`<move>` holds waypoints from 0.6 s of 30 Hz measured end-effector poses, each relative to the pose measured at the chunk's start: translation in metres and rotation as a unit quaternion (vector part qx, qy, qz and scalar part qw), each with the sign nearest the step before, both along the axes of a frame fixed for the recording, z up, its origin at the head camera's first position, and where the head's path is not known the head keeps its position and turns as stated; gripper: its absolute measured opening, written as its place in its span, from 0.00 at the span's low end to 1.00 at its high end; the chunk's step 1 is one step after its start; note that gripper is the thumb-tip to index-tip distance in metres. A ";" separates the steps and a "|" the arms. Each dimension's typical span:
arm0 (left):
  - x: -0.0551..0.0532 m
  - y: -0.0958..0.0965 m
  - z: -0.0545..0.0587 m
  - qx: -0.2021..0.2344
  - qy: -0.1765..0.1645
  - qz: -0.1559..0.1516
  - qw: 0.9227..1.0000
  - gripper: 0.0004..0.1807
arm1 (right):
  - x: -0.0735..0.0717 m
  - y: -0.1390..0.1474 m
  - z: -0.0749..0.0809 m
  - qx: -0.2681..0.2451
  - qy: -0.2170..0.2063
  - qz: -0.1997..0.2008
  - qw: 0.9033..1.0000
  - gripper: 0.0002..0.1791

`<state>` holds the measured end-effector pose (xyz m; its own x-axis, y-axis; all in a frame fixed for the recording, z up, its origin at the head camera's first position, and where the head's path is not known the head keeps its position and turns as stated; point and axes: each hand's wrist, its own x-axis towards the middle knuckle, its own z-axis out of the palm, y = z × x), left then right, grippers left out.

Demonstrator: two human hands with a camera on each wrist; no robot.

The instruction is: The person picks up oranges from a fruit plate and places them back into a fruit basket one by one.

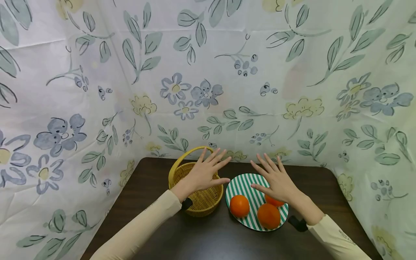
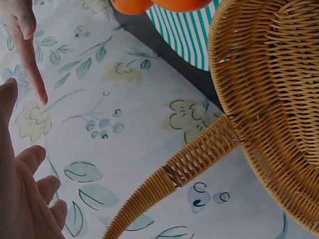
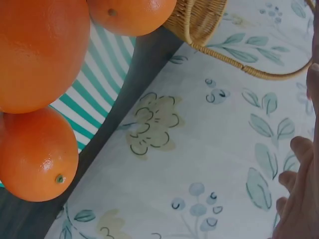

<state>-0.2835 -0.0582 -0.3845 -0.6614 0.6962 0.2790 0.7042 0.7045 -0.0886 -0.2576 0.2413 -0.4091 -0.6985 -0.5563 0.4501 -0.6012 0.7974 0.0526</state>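
Note:
My left hand (image 1: 205, 173) is held above the wicker basket (image 1: 203, 202), fingers spread and nothing in them. The basket is yellow-brown with a tall arched handle (image 2: 174, 174). Over the far right part of a green-and-white striped plate (image 1: 253, 184) hovers my right hand (image 1: 277, 181), also spread and holding nothing. Several oranges lie on that plate: one orange (image 1: 239, 206) on the left, another orange (image 1: 269, 216) at the front, and an orange (image 1: 274, 200) partly hidden behind my right hand. In the right wrist view the oranges (image 3: 37, 154) show close up.
Basket and plate stand side by side on a dark brown table (image 1: 208, 240). White cloth (image 1: 227, 90) with printed flowers and leaves hangs behind the table and along both sides. A black wrist strap piece (image 1: 297, 224) sits by the right forearm.

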 end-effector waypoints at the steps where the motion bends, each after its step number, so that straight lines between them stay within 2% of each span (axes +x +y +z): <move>1: 0.000 0.000 0.000 0.000 0.001 0.001 1.000 0.41 | 0.000 0.000 0.000 -0.001 -0.001 -0.001 1.000 0.44; 13: 0.003 -0.010 -0.008 0.001 -0.015 0.014 1.000 0.41 | 0.003 0.004 -0.005 -0.014 -0.010 -0.001 1.000 0.44; 18: 0.003 -0.015 -0.013 0.008 -0.008 0.013 1.000 0.41 | 0.004 0.006 -0.007 -0.025 -0.013 0.003 1.000 0.44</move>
